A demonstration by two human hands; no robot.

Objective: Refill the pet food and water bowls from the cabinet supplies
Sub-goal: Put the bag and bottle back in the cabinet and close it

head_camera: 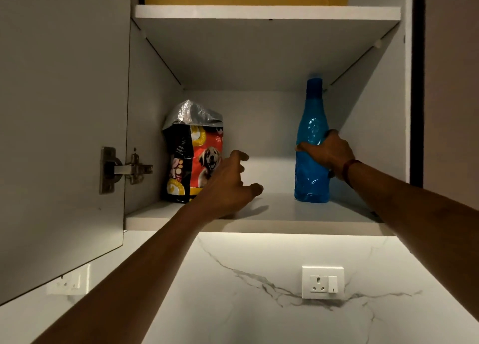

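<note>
Overhead on cabinet shelf [274, 211], right hand [328, 153] gripping upright blue bottle [312, 105], left hand [228, 185] spread close to dog food bag [191, 149]

The tall blue bottle of translucent plastic [312, 126] is glossy, and its lower body is crinkled with moulded ridges that catch the light. The red-and-black dog food bag [193, 162] has a shiny printed film skin — its folded top shows a creased silver foil lining [193, 113]. The white cabinet shelf [285, 211] and the open white cabinet door [62, 110] look like smooth matt laminate. The small steel door hinge [124, 168] is dull, greyish metal. Below, the white marble-look wall panel [233, 279] with grey veins is polished and faintly reflective, and the white wall socket [322, 282] is glossy moulded plastic. A red thread band [348, 168] on one wrist looks like cloth.
</note>
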